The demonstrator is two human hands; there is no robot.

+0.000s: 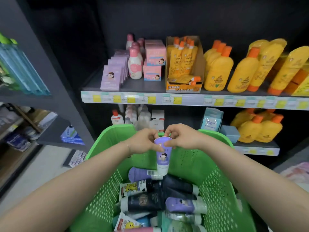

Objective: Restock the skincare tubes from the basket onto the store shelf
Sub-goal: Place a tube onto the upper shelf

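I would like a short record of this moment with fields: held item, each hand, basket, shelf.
held item: purple tube, cap pointing down, over the basket
left hand: pinches the tube's upper end
right hand: pinches the same end
basket: green, holds other tubes
shelf: purple boxes left, yellow bottles right

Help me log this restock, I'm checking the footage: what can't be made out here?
Head view only:
- Price labels: blurred, figures unreadable.
- Top end of the purple tube: covered by fingers.
- Green basket: near end cut off by the bottom edge; floor buried under tubes.
- White bottles on the lower shelf: partly behind the basket rim.
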